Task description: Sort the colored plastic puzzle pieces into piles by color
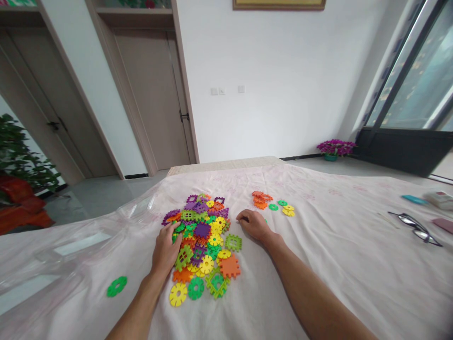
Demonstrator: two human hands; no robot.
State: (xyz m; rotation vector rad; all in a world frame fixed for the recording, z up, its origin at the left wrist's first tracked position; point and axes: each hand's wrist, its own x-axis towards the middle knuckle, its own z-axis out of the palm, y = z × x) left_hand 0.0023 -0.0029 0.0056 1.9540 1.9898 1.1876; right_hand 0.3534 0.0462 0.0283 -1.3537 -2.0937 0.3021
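A heap of flat plastic interlocking pieces point(203, 236), purple, green, yellow and orange, lies on a pale cloth-covered table point(318, 264). My left hand point(165, 248) rests palm down on the heap's left edge, its fingers curled over some pieces. My right hand point(252, 223) lies on the cloth just right of the heap, fingers bent toward it; what its fingertips touch is hidden. A small separate group of orange point(261, 199), green and yellow pieces point(288, 210) sits beyond my right hand. One green round piece point(117, 286) lies alone at the left.
A clear plastic container point(71, 255) lies on the cloth at the left. Glasses point(415, 226), a teal item point(414, 199) and a white box point(440, 198) sit at the right. Doors, a potted plant and a window stand beyond the table.
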